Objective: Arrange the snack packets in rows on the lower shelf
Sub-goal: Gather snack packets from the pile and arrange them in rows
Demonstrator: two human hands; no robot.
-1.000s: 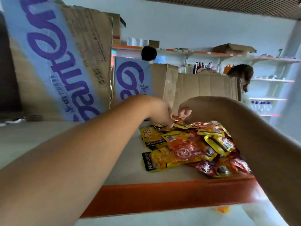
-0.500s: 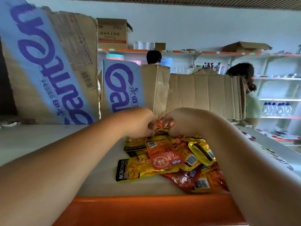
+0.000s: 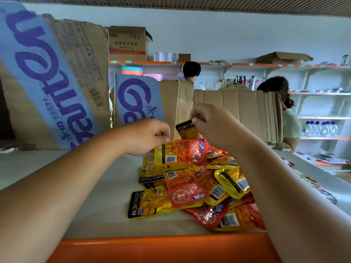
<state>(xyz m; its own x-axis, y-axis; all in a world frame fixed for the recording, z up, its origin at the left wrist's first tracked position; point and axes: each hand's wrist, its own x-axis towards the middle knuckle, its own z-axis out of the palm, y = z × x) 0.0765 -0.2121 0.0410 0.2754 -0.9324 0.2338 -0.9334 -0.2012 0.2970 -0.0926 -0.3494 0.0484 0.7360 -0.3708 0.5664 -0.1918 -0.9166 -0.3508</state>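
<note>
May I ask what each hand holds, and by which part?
Left hand: orange packet, by its upper left corner. Right hand: yellow packet, by its top edge.

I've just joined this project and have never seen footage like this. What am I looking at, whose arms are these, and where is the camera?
There is no machine here. The two bare arms belong to a person, and the picture comes from a wide-angle camera worn on their head, looking forward and down. That is why straight edges look bent.

The left hand grips the corner of an orange packet. The right hand pinches the top of a small yellow packet and holds it just above the orange one.

Below them, a loose pile of yellow, orange and red snack packets lies on a pale shelf with an orange front edge. The packets are not yet in rows. Cardboard boxes stand behind the pile.
</note>
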